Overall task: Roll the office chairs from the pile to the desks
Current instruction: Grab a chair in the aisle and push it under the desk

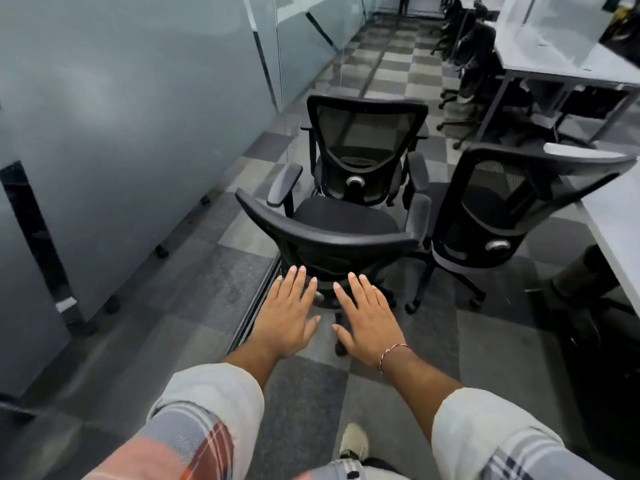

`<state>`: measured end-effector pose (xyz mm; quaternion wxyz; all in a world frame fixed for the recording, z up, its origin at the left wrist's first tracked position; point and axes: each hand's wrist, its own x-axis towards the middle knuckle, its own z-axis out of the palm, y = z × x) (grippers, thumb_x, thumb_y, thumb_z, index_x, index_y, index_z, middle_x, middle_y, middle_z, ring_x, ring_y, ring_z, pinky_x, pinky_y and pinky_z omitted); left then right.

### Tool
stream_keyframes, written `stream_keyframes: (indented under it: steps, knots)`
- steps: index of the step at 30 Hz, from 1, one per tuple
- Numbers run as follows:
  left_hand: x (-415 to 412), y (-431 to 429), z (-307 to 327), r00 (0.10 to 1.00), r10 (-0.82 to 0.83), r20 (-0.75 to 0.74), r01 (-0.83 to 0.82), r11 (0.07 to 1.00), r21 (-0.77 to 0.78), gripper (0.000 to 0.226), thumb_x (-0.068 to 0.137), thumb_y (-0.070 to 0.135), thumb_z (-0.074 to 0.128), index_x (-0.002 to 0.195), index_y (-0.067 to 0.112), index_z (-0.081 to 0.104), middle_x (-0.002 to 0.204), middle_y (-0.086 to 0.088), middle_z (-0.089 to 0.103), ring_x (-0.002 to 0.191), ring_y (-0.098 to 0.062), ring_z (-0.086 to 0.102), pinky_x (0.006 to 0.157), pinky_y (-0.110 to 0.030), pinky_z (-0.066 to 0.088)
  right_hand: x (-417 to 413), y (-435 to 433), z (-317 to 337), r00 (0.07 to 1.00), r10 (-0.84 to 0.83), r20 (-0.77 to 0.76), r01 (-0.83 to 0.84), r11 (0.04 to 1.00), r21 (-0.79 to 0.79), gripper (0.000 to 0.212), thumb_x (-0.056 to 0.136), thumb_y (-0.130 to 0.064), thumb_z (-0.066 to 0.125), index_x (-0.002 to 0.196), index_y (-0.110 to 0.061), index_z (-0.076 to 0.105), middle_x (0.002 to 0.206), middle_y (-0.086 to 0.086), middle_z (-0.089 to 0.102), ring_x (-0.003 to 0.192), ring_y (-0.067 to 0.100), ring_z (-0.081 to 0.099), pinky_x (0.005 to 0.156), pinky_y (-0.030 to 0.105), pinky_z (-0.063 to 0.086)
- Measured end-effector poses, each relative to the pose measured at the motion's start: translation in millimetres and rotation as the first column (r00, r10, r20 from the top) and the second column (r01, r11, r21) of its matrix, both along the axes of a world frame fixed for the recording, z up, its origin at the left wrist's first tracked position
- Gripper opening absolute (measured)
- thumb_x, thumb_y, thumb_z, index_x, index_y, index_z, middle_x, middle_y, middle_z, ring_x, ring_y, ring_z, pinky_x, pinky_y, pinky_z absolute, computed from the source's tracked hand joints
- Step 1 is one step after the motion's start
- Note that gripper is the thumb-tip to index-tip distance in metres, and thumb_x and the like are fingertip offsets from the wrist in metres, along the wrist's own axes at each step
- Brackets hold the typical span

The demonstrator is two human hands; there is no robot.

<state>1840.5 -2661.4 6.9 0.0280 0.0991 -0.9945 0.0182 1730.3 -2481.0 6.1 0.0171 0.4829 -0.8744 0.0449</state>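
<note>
Three black mesh-back office chairs stand close together in the aisle. The nearest chair (pixel 332 233) has its back turned to me. Behind it stands a second chair (pixel 363 147), and a third chair (pixel 502 202) is on the right beside a desk. My left hand (pixel 287 313) and my right hand (pixel 370 320) are held out flat, fingers spread, side by side just short of the nearest chair's backrest. Neither hand holds anything. A thread band is on my right wrist.
A frosted glass partition (pixel 138 133) runs along the left. White desks (pixel 568 64) line the right, with more black chairs (pixel 478 46) tucked under them. One desk edge (pixel 616 216) is near the third chair. The checkered carpet aisle (pixel 394 64) runs ahead. My shoe (pixel 353 441) shows below.
</note>
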Motion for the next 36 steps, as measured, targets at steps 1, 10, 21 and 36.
stream_keyframes:
  steps: [1, 10, 21, 36]
  knots:
    - [-15, -6, 4, 0.999, 0.011, -0.033, -0.011, 1.0, -0.008, 0.076, 0.092, 0.051, 0.044, 0.155, 0.009, 0.033, 0.162, -0.022, 0.025, 0.152, -0.037, 0.019, 0.119, -0.055, 0.027, -16, -8, 5, 1.0, 0.012, -0.022, -0.012, 1.0, -0.014, 0.079, 0.091, -0.052, 0.047, 0.157, -0.024, 0.014, 0.164, 0.015, 0.013, 0.151, 0.033, 0.009, 0.121, 0.049, 0.018]
    - [-114, -51, 34, 0.995, 0.085, 0.05, -0.082, 0.995, -0.059, 0.089, 0.092, 0.048, 0.051, 0.16, 0.007, 0.01, 0.165, -0.02, 0.014, 0.153, -0.035, 0.007, 0.125, -0.048, 0.007, -128, -67, 38, 0.98, 0.125, -0.156, -0.119, 0.992, 0.047, 0.067, 0.083, -0.04, 0.061, 0.143, -0.016, 0.044, 0.137, 0.013, 0.048, 0.129, 0.034, 0.043, 0.113, 0.05, 0.031]
    - [-167, -120, 49, 0.957, -0.133, 0.256, 0.137, 0.991, 0.003, 0.051, 0.07, 0.059, 0.061, 0.109, 0.027, 0.058, 0.102, 0.005, 0.062, 0.1, -0.021, 0.063, 0.091, -0.038, 0.049, -147, -98, 43, 0.998, -0.056, -0.005, 0.056, 0.979, 0.197, 0.049, 0.082, -0.054, 0.064, 0.117, -0.024, 0.047, 0.109, 0.001, 0.055, 0.099, 0.027, 0.06, 0.067, 0.037, 0.042]
    - [-147, -122, 42, 0.913, -0.372, 0.168, 0.381, 0.924, -0.025, 0.041, 0.079, 0.051, 0.061, 0.105, 0.02, 0.053, 0.103, 0.0, 0.065, 0.096, -0.026, 0.064, 0.07, -0.035, 0.041, -109, -92, 38, 0.985, -0.16, -0.072, 0.172, 0.96, 0.223, 0.034, 0.083, -0.04, 0.061, 0.107, -0.019, 0.048, 0.102, 0.003, 0.064, 0.091, 0.03, 0.065, 0.068, 0.036, 0.037]
